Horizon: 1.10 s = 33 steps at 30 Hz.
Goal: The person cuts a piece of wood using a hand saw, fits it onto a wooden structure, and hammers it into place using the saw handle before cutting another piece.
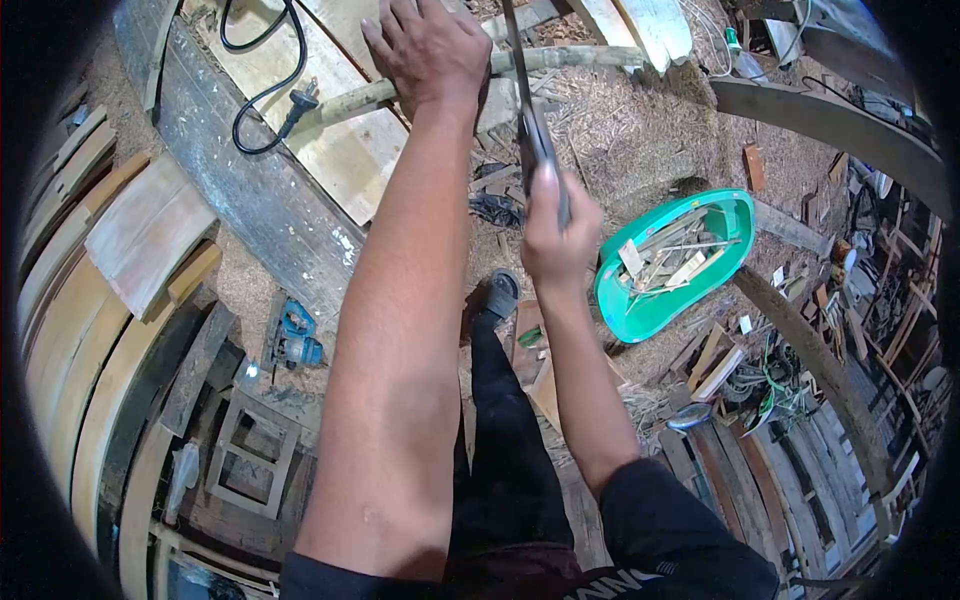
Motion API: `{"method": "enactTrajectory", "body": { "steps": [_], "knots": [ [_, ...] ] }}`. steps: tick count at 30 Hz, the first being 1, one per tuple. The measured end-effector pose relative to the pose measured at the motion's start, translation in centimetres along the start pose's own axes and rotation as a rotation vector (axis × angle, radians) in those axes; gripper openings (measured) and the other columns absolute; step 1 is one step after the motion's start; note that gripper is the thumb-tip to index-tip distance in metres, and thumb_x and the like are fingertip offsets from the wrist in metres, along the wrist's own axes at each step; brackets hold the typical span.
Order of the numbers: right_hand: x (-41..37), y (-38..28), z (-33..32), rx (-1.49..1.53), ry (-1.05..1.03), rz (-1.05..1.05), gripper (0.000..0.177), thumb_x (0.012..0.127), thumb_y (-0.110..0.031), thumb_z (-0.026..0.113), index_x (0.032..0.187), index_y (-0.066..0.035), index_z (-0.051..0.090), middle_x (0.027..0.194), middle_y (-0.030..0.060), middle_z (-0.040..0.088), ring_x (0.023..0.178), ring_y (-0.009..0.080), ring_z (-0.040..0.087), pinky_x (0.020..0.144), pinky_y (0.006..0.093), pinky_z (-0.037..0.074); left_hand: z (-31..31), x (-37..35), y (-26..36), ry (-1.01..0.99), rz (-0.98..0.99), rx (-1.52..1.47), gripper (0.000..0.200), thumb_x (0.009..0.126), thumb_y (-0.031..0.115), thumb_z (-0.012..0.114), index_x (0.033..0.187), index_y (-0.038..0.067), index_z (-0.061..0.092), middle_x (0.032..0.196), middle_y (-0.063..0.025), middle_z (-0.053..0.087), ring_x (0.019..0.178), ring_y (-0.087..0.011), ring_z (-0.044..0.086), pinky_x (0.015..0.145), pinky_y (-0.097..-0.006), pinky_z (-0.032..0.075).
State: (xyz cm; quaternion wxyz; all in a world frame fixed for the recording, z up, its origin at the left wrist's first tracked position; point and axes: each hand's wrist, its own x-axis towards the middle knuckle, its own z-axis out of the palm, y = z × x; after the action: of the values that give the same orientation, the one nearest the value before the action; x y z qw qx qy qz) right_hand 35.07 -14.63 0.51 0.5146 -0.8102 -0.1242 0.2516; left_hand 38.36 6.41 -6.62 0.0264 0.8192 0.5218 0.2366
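My left hand [428,58] grips a long, round, slightly bent wooden pole [570,57], pressing it down on pale boards [345,160]. Its fingers are partly hidden at the top edge of the view. My right hand [560,228] is closed around the handle of a handsaw [519,75], thumb laid along the top. The narrow dark blade is seen almost edge-on and points away from me. It crosses the pole just right of my left hand; its teeth do not show. A black cable with a plug [303,98] lies over the pole's left end.
A green plastic tub [625,318] with wood scraps stands on the shavings-covered floor at right. A blue power tool [298,335] lies at lower left, near stacked planks [150,235]. Curved timber [830,120] and scattered offcuts lie at right. My sandaled foot [500,293] is below the saw.
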Motion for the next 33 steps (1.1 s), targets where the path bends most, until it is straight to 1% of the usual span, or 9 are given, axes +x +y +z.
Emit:
{"method": "enactTrajectory", "body": {
  "steps": [2, 5, 8, 14, 19, 22, 25, 31, 33],
  "knots": [
    [0.9, -0.6, 0.5, -0.006, -0.026, 0.006, 0.030, 0.097, -0.027, 0.059, 0.080, -0.002, 0.061, 0.057, 0.0017, 0.047, 0.054, 0.0072, 0.043, 0.048, 0.0279, 0.035, 0.0, -0.2, -0.3, 0.011, 0.006, 0.001, 0.047, 0.087, 0.022, 0.053, 0.129, 0.001, 0.055, 0.137, -0.0212, 0.053, 0.132, -0.0348, 0.046, 0.116, -0.0488, 0.027],
    [-4.7, 0.7, -2.9, -0.019, -0.005, -0.051, 0.027, 0.096, -0.021, 0.059, 0.079, -0.001, 0.062, 0.057, 0.0002, 0.048, 0.054, 0.0069, 0.045, 0.049, 0.0271, 0.036, 0.1, -0.4, 0.1, 0.016, 0.017, -0.015, 0.047, 0.087, 0.022, 0.053, 0.129, 0.001, 0.055, 0.137, -0.0216, 0.053, 0.131, -0.0352, 0.046, 0.116, -0.0488, 0.027],
    [-7.6, 0.6, -4.6, -0.015, -0.044, 0.040, 0.025, 0.096, -0.019, 0.059, 0.079, -0.001, 0.062, 0.059, 0.0003, 0.050, 0.056, 0.0062, 0.046, 0.050, 0.0259, 0.037, 0.2, 0.4, -0.2, 0.037, 0.018, 0.004, 0.047, 0.087, 0.022, 0.053, 0.129, 0.001, 0.055, 0.137, -0.0218, 0.053, 0.131, -0.0355, 0.046, 0.116, -0.0488, 0.027],
    [1.7, -0.5, 0.5, 0.000, -0.017, -0.013, 0.032, 0.097, -0.025, 0.061, 0.075, -0.002, 0.059, 0.056, -0.0012, 0.044, 0.054, 0.0067, 0.040, 0.048, 0.0277, 0.034, 0.3, -0.3, -0.3, 0.029, 0.022, -0.007, 0.048, 0.087, 0.023, 0.053, 0.130, 0.001, 0.055, 0.137, -0.0216, 0.053, 0.132, -0.0356, 0.045, 0.116, -0.0489, 0.027],
    [-8.3, 0.8, -4.2, -0.033, -0.025, -0.016, 0.028, 0.096, -0.021, 0.059, 0.074, -0.003, 0.058, 0.055, 0.0001, 0.045, 0.053, 0.0060, 0.044, 0.047, 0.0273, 0.035, 0.5, -0.2, 0.0, 0.019, 0.000, -0.013, 0.048, 0.086, 0.021, 0.053, 0.130, 0.002, 0.055, 0.138, -0.0208, 0.053, 0.132, -0.0347, 0.045, 0.117, -0.0487, 0.025],
    [-6.0, -0.1, -3.2, -0.022, -0.001, 0.078, 0.026, 0.096, -0.021, 0.059, 0.077, -0.003, 0.059, 0.057, -0.0006, 0.046, 0.054, 0.0053, 0.043, 0.048, 0.0263, 0.035, 0.0, -0.6, -0.1, -0.012, 0.000, -0.002, 0.048, 0.086, 0.021, 0.052, 0.130, 0.002, 0.055, 0.138, -0.0201, 0.053, 0.133, -0.0341, 0.045, 0.117, -0.0487, 0.025],
    [0.7, -1.2, 0.2, -0.018, -0.038, -0.010, 0.031, 0.099, -0.024, 0.056, 0.077, -0.002, 0.058, 0.058, -0.0016, 0.046, 0.056, 0.0044, 0.042, 0.049, 0.0269, 0.034, 0.2, -0.2, -0.2, 0.003, 0.001, -0.010, 0.048, 0.086, 0.021, 0.052, 0.130, 0.002, 0.055, 0.138, -0.0200, 0.053, 0.133, -0.0340, 0.045, 0.117, -0.0488, 0.025],
    [-7.0, 0.3, -4.1, -0.063, -0.022, -0.028, 0.026, 0.096, -0.022, 0.060, 0.079, -0.003, 0.062, 0.056, -0.0004, 0.049, 0.054, 0.0052, 0.047, 0.048, 0.0263, 0.037, 0.3, -0.1, 0.0, 0.009, 0.002, -0.026, 0.047, 0.087, 0.020, 0.052, 0.130, 0.001, 0.055, 0.138, -0.0207, 0.052, 0.132, -0.0343, 0.045, 0.116, -0.0485, 0.026],
    [-6.0, 0.0, -3.4, 0.024, -0.012, 0.012, 0.027, 0.096, -0.023, 0.060, 0.077, -0.003, 0.060, 0.056, -0.0007, 0.048, 0.053, 0.0054, 0.046, 0.048, 0.0266, 0.037, 0.3, 0.1, -0.2, -0.009, -0.007, -0.011, 0.047, 0.087, 0.020, 0.052, 0.130, 0.002, 0.054, 0.139, -0.0211, 0.052, 0.132, -0.0345, 0.045, 0.116, -0.0483, 0.026]
  ]
}}
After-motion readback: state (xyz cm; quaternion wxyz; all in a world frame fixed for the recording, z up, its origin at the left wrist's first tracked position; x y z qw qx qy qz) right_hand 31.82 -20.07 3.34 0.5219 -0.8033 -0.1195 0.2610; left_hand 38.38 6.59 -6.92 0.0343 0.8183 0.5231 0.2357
